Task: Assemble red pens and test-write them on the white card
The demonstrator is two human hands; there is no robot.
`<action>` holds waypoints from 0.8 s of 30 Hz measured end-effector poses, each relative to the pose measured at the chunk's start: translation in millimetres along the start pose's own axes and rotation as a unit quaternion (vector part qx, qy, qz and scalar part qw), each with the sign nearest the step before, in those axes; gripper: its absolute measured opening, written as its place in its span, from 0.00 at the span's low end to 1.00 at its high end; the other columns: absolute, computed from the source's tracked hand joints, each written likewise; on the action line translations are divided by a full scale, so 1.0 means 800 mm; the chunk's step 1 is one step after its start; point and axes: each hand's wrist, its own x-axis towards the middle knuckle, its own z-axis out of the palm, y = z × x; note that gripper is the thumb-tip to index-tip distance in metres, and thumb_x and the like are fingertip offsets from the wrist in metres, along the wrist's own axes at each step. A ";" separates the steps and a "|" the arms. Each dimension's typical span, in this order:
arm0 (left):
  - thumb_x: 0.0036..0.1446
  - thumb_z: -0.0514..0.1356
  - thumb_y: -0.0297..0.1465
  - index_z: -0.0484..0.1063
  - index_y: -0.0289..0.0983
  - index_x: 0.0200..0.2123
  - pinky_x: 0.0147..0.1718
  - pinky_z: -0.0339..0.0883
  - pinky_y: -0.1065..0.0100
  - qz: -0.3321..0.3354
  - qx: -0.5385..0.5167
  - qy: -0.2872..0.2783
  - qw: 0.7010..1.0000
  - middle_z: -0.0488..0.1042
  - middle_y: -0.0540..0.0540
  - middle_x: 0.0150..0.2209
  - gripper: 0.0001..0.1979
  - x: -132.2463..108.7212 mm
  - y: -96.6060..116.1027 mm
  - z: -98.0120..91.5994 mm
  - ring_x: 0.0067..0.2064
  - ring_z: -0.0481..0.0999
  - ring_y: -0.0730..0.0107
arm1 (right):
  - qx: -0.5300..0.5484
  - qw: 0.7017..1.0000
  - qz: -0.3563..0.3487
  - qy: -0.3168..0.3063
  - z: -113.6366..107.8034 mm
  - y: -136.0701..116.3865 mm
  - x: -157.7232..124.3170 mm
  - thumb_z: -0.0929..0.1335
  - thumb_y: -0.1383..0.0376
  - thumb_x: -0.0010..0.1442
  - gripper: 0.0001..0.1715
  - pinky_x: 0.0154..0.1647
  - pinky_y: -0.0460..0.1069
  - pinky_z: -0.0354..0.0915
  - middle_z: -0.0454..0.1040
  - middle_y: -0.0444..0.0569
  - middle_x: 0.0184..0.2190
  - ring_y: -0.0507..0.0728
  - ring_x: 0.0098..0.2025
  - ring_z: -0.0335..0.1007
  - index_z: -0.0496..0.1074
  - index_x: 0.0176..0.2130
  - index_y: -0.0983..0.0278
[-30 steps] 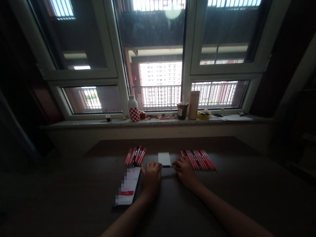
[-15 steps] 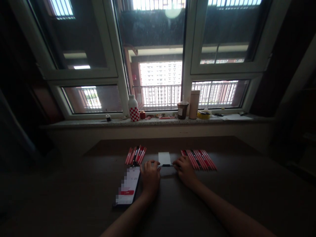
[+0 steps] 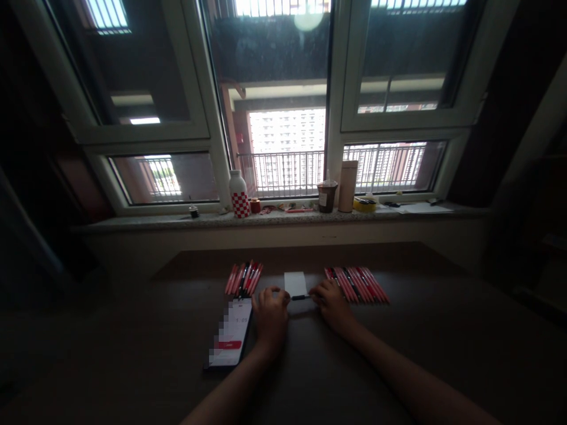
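Looking at a big window across the back, then a dark table in front of it. Next down, a left hand and a right hand near the table's middle, curled and facing each other. Then a phone with a lit screen, flat just left of the left hand. Also seeing a pinkish row of pens right by the right hand, plus a smaller bunch just past the phone. Then a white card, right behind the tiniest bit: a dark-gripped pen, held crosswise between both hands with a narrow pinch at each end
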 end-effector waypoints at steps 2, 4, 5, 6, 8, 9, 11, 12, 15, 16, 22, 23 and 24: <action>0.58 0.54 0.30 0.75 0.44 0.36 0.53 0.50 0.54 -0.009 -0.005 -0.008 1.000 0.69 0.47 0.45 0.09 0.000 0.001 -0.002 0.49 0.64 0.61 | 0.002 1.000 -0.002 -0.011 0.001 0.001 0.000 0.65 0.75 0.57 0.13 0.49 0.52 0.58 0.70 0.49 0.38 0.58 0.46 0.60 0.74 0.38 0.62; 0.58 0.54 0.29 0.75 0.43 0.36 0.54 0.49 0.54 -0.013 -0.009 -0.010 1.000 0.69 0.46 0.45 0.09 -0.001 0.001 -0.002 0.50 0.64 0.61 | -0.001 1.000 -0.003 -0.015 0.001 0.001 0.001 0.65 0.76 0.56 0.13 0.48 0.52 0.58 0.70 0.49 0.38 0.58 0.45 0.60 0.74 0.38 0.62; 0.58 0.54 0.29 0.75 0.43 0.36 0.54 0.49 0.54 -0.013 -0.011 -0.010 1.000 0.69 0.46 0.45 0.09 -0.001 0.001 -0.002 0.50 0.64 0.61 | -0.003 1.000 -0.004 -0.015 0.001 0.001 0.001 0.65 0.76 0.56 0.14 0.48 0.52 0.58 0.70 0.49 0.38 0.58 0.45 0.60 0.74 0.39 0.62; 0.58 0.54 0.29 0.75 0.43 0.36 0.54 0.49 0.53 -0.012 -0.011 -0.007 1.000 0.69 0.46 0.45 0.09 -0.001 0.001 -0.001 0.50 0.64 0.61 | -0.005 1.000 -0.006 -0.016 0.001 0.001 0.001 0.65 0.76 0.56 0.14 0.48 0.52 0.58 0.70 0.49 0.38 0.59 0.46 0.60 0.74 0.39 0.62; 0.58 0.54 0.29 0.74 0.43 0.35 0.54 0.49 0.53 -0.008 -0.010 -0.003 1.000 0.69 0.47 0.45 0.09 -0.001 0.000 0.000 0.49 0.64 0.61 | -0.004 1.000 -0.009 -0.017 0.001 0.001 0.002 0.66 0.76 0.56 0.14 0.48 0.52 0.58 0.70 0.50 0.38 0.59 0.46 0.60 0.74 0.39 0.62; 0.59 0.53 0.30 0.74 0.43 0.35 0.54 0.49 0.53 -0.006 -0.009 -0.001 1.000 0.69 0.47 0.45 0.10 0.000 -0.001 0.000 0.49 0.64 0.61 | -0.004 1.000 -0.012 -0.017 0.002 0.002 0.002 0.66 0.76 0.56 0.14 0.48 0.52 0.58 0.70 0.50 0.38 0.59 0.46 0.61 0.74 0.39 0.62; 0.59 0.53 0.30 0.74 0.44 0.35 0.54 0.49 0.53 -0.006 -0.008 0.001 1.000 0.69 0.47 0.45 0.10 0.000 -0.001 0.001 0.49 0.64 0.61 | -0.004 1.000 -0.016 -0.015 0.002 0.003 0.002 0.66 0.76 0.56 0.13 0.48 0.52 0.59 0.70 0.49 0.37 0.59 0.45 0.61 0.74 0.39 0.61; 0.58 0.53 0.30 0.74 0.44 0.35 0.54 0.49 0.53 -0.007 -0.008 0.001 1.000 0.69 0.47 0.45 0.09 0.000 -0.001 0.001 0.49 0.64 0.61 | -0.004 1.000 -0.018 -0.015 0.003 0.004 0.002 0.66 0.75 0.56 0.13 0.47 0.52 0.59 0.70 0.49 0.37 0.59 0.45 0.61 0.74 0.39 0.61; 0.58 0.54 0.30 0.74 0.44 0.35 0.54 0.49 0.53 -0.011 -0.001 0.001 1.000 0.69 0.47 0.45 0.09 0.000 0.000 0.001 0.50 0.64 0.61 | -0.004 1.000 -0.021 -0.015 0.004 0.005 0.001 0.67 0.75 0.56 0.13 0.47 0.52 0.58 0.70 0.49 0.37 0.58 0.45 0.60 0.75 0.39 0.61; 0.58 0.54 0.30 0.74 0.44 0.36 0.54 0.49 0.53 -0.011 0.002 0.002 1.000 0.69 0.47 0.45 0.08 -0.001 0.000 0.001 0.50 0.64 0.61 | -0.005 1.000 -0.021 -0.013 0.004 0.005 0.001 0.67 0.75 0.56 0.12 0.47 0.52 0.58 0.70 0.49 0.37 0.58 0.45 0.60 0.75 0.39 0.61; 0.58 0.55 0.31 0.74 0.45 0.37 0.55 0.47 0.52 -0.005 0.009 0.010 1.000 0.68 0.47 0.46 0.09 -0.001 -0.003 0.006 0.50 0.63 0.61 | -0.020 1.000 -0.008 -0.008 0.002 0.002 0.000 0.66 0.74 0.57 0.12 0.47 0.52 0.58 0.70 0.49 0.37 0.58 0.45 0.60 0.74 0.39 0.62; 0.58 0.55 0.31 0.74 0.45 0.38 0.55 0.47 0.52 -0.004 0.009 0.010 1.000 0.68 0.47 0.46 0.09 -0.001 -0.003 0.006 0.51 0.63 0.60 | -0.022 1.000 -0.004 -0.008 0.002 0.001 0.000 0.65 0.74 0.57 0.12 0.47 0.52 0.58 0.70 0.49 0.37 0.59 0.45 0.60 0.74 0.38 0.62; 0.58 0.55 0.31 0.74 0.46 0.39 0.55 0.47 0.52 -0.004 0.009 0.009 1.000 0.68 0.47 0.47 0.09 -0.001 -0.004 0.007 0.51 0.63 0.60 | -0.024 1.000 -0.002 -0.007 0.002 0.001 0.000 0.65 0.74 0.57 0.12 0.47 0.52 0.58 0.70 0.50 0.38 0.59 0.46 0.60 0.74 0.38 0.62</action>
